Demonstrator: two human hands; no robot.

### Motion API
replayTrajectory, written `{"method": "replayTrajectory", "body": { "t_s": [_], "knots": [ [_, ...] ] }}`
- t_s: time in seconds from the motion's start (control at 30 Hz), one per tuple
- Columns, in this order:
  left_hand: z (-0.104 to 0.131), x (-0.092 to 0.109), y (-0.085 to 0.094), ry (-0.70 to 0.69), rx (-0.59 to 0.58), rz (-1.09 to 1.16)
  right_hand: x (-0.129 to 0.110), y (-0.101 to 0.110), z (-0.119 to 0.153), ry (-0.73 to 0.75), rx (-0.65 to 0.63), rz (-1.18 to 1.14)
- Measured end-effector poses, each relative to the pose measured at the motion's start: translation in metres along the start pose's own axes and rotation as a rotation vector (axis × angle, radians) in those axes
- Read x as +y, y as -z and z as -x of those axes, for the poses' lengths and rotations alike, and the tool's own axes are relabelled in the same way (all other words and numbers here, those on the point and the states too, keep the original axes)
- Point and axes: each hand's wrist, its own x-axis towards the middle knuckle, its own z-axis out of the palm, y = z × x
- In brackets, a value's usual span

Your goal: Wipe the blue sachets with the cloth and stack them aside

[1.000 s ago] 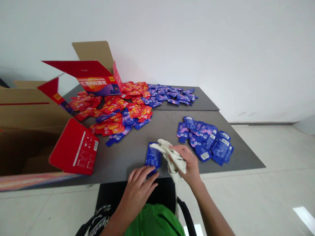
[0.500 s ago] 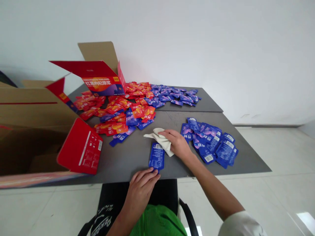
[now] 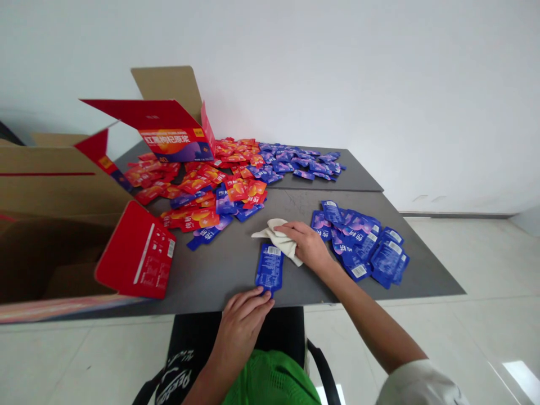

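Note:
A blue pouch [image 3: 270,267] lies flat near the table's front edge, its barcode and printed text facing up. My left hand [image 3: 243,316] holds the pouch's narrow end, fingertips pressed on it at the edge. Bunched in the fingers of my right hand [image 3: 307,243] is a cream-white cloth [image 3: 282,239], resting at the pouch's upper right corner. Just right of that hand is a loose pile of blue pouches [image 3: 358,239], some showing barcodes. The right thumb is mostly hidden.
Red pouches [image 3: 198,217], mixed with some blue ones, are heaped at the left, and more blue pouches [image 3: 299,160] lie at the back. An open red carton [image 3: 177,143] stands behind. A large open cardboard box [image 3: 135,253] takes up the left side. A white wall rises behind the table.
My right hand has shifted slightly to the right with the cloth. My left hand and the blue pouch stay nearly where they were.

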Motion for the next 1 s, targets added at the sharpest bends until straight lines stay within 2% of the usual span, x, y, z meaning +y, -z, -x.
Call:
{"method": "replayTrajectory", "body": {
  "t_s": [0.07,0.17,0.23,0.33,0.4,0.47,0.57,0.67,0.73,0.8,0.87,0.93,1.0],
  "knots": [
    [0.001,0.001,0.0,0.006,-0.007,0.007,-0.022,0.004,0.012,0.039,0.007,-0.049],
    [0.002,0.001,0.0,0.04,-0.009,0.001,-0.058,-0.002,0.035,0.166,-0.133,-0.11],
    [0.002,0.001,0.0,0.061,-0.02,0.003,-0.063,-0.01,0.042,0.198,-0.209,-0.146],
    [0.002,0.0,-0.001,0.045,-0.038,0.021,-0.037,-0.017,0.031,0.113,-0.168,-0.127],
    [0.002,-0.001,-0.001,0.029,-0.028,0.03,-0.012,-0.013,0.017,0.048,-0.102,-0.065],
    [0.002,-0.002,-0.001,0.028,-0.018,0.033,0.001,-0.004,0.007,0.002,-0.025,-0.016],
    [0.002,-0.001,-0.001,0.03,-0.016,0.042,-0.015,0.006,0.011,0.013,0.038,-0.027],
    [0.001,0.002,0.001,0.057,-0.009,0.039,-0.049,0.001,0.03,0.135,-0.117,-0.094],
    [0.001,0.002,0.001,0.075,-0.01,0.032,-0.059,-0.007,0.037,0.185,-0.224,-0.133],
    [0.001,0.002,0.001,0.069,-0.016,0.032,-0.049,-0.014,0.034,0.154,-0.225,-0.139],
    [0.001,0.001,0.0,0.052,-0.021,0.035,-0.024,-0.014,0.022,0.078,-0.16,-0.101],
    [0.002,0.0,-0.001,0.045,-0.023,0.03,-0.001,-0.008,0.008,0.011,-0.085,-0.028],
    [0.002,-0.001,-0.001,0.053,-0.027,0.029,0.006,0.002,0.0,-0.018,-0.013,-0.001]
  ]
}}
